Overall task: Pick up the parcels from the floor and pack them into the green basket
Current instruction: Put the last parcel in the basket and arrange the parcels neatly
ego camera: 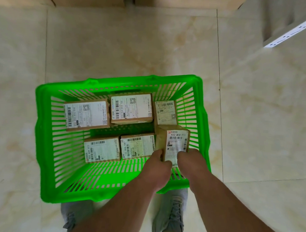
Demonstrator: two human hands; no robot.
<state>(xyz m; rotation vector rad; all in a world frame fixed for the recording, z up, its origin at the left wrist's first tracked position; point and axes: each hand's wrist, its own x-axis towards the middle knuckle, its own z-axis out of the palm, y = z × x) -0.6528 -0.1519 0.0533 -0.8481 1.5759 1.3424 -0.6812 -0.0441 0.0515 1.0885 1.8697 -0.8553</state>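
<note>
Nearest, I am seeing two grey shoes [170, 216] standing on the tiled floor [116, 44] under the forearms. Left hand [159, 166] and right hand [189, 159] are both clasping the near end of one parcel [175, 143], its long axis running away from me, label up. It is sitting tilted in the green basket [43, 128], right near corner, just beside the right wall. Five parcels [87, 114] are lying flat leftward; bare mesh is showing along the left side.
</note>
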